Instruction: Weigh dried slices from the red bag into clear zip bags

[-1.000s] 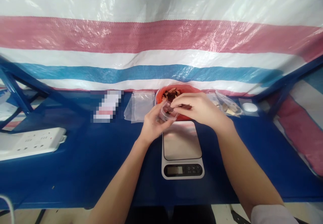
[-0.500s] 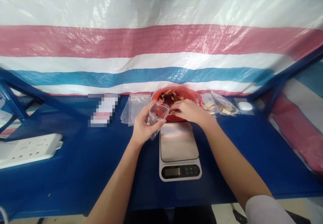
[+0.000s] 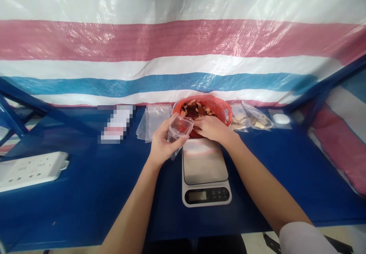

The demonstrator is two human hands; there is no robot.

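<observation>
Left hand (image 3: pixel 165 143) on clear squarish plastic cup (image 3: pixel 181 126)

Fingers clamped round cup, held before left side of red plastic bag (image 3: pixel 219 107) with brown pieces (image 3: pixel 198 110); right hand (image 3: pixel 211 128) at bag's near side, fingers curled, can't tell if gripping

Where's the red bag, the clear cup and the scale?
Red bag (image 3: pixel 219 107): head view, on its right side wall.
Clear cup (image 3: pixel 180 126): head view, inside its rim.
Scale (image 3: pixel 205 166): head view, on its metal plate.
</observation>
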